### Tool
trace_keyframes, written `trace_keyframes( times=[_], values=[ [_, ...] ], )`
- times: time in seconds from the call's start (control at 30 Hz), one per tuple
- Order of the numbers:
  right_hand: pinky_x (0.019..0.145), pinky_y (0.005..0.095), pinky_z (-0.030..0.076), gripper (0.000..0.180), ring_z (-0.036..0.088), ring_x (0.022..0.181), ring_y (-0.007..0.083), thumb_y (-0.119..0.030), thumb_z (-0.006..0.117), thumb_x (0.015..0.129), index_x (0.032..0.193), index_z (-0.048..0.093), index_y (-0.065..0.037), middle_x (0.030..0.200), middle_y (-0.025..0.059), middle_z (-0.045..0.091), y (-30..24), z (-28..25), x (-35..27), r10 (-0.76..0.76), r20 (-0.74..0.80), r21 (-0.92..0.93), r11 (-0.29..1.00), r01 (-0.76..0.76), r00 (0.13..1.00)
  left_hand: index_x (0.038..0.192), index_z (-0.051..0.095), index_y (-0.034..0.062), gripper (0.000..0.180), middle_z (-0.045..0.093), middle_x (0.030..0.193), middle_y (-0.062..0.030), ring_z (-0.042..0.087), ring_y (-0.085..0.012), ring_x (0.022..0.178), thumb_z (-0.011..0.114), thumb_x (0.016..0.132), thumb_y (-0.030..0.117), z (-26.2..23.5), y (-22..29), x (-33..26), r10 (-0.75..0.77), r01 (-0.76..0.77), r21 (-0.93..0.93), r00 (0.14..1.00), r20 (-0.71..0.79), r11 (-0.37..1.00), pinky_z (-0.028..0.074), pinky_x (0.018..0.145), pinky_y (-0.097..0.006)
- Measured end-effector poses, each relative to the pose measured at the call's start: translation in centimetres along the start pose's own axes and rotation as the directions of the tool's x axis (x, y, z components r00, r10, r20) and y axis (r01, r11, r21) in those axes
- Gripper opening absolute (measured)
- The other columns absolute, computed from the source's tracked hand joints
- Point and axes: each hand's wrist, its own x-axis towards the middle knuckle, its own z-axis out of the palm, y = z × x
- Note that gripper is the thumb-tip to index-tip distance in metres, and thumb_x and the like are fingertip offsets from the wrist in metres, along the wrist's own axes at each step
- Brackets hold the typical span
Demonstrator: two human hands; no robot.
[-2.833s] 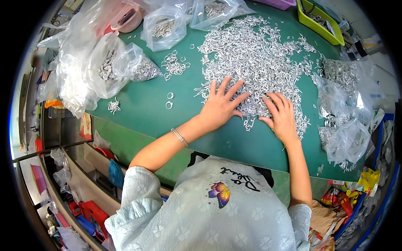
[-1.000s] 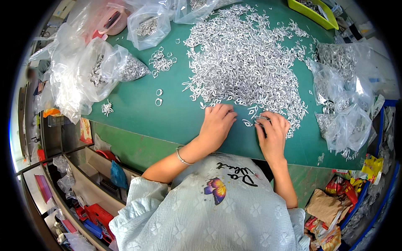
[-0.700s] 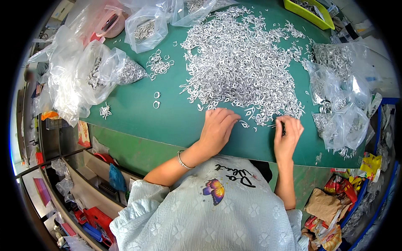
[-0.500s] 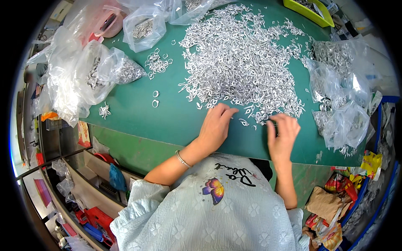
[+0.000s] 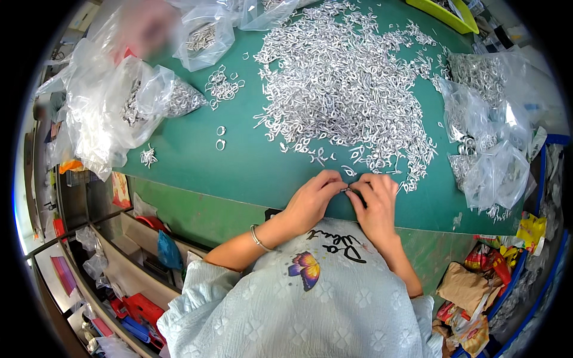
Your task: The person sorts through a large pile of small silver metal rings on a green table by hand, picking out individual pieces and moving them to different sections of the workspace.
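A big heap of small silver metal clips (image 5: 346,83) covers the far half of the green table mat (image 5: 197,161). My left hand (image 5: 313,200) and my right hand (image 5: 375,200) meet at the mat's near edge, fingertips pinched together on one small metal clip (image 5: 347,190). A thin bracelet (image 5: 257,237) circles my left wrist. A few stray clips (image 5: 319,156) lie just beyond my fingers.
Clear plastic bags of metal parts sit at the left (image 5: 119,101), top (image 5: 203,36) and right (image 5: 489,137). Two loose rings (image 5: 220,137) lie on the mat. A yellow-green tray (image 5: 444,15) stands at the far right corner. Shelves with clutter (image 5: 125,286) are below left.
Both hands drew back from the heap toward the near edge and came together; the fingers that were spread flat on the clips now pinch one small clip between them.
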Motion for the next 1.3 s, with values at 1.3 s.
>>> trace_keyframes(
  times=[1.3],
  values=[
    [0.084, 0.0363, 0.036, 0.018, 0.054, 0.091, 0.0235, -0.005, 0.069, 0.08, 0.097, 0.063, -0.007, 0.096, 0.0052, 0.06, 4.8, -2.5, 1.4, 0.045, -0.1, -0.231, 0.971, -0.067, 0.994, 0.105, 0.063, 0.0057, 0.028, 0.056, 0.105, -0.0075, 0.053, -0.0272, 0.096, 0.064, 0.078, -0.002, -0.7, -1.0, 4.7, 0.091, -0.022, 0.442, 0.986, -0.136, 0.897, 0.04, 0.078, -0.038]
  ],
)
